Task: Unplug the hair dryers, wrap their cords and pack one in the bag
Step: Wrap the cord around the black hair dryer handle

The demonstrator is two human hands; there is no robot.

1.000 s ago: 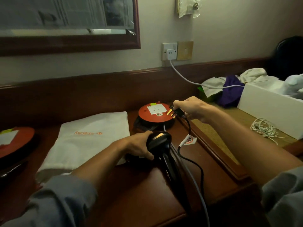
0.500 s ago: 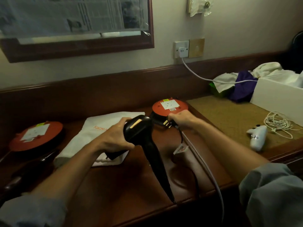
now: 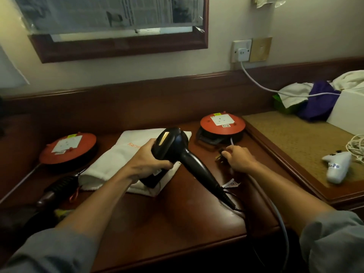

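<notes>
My left hand [image 3: 146, 162] grips the barrel of a black hair dryer [image 3: 177, 148], lifted over the white cloth bag [image 3: 120, 156]; its handle slants down to the right. My right hand [image 3: 237, 158] holds the dryer's black plug [image 3: 221, 155] just above the desk, in front of the right red socket reel [image 3: 222, 125], whose socket is bare. The black cord [image 3: 239, 209] runs from the handle's end off the desk's front edge. A second dark hair dryer [image 3: 53, 192] lies at the near left, by the left red socket reel [image 3: 68, 147].
A grey cable [image 3: 275, 213] leaves the right reel and drops over the front edge. A white plug sits in the wall socket [image 3: 241, 51]. On the lower right-hand surface lie a white controller [image 3: 337, 166], a coiled white cable [image 3: 357, 144], clothes and a white box.
My right hand drew the plug away from the right reel and lowered it toward the desk. My left hand lifted the dryer and carried it left over the bag. The view swung left.
</notes>
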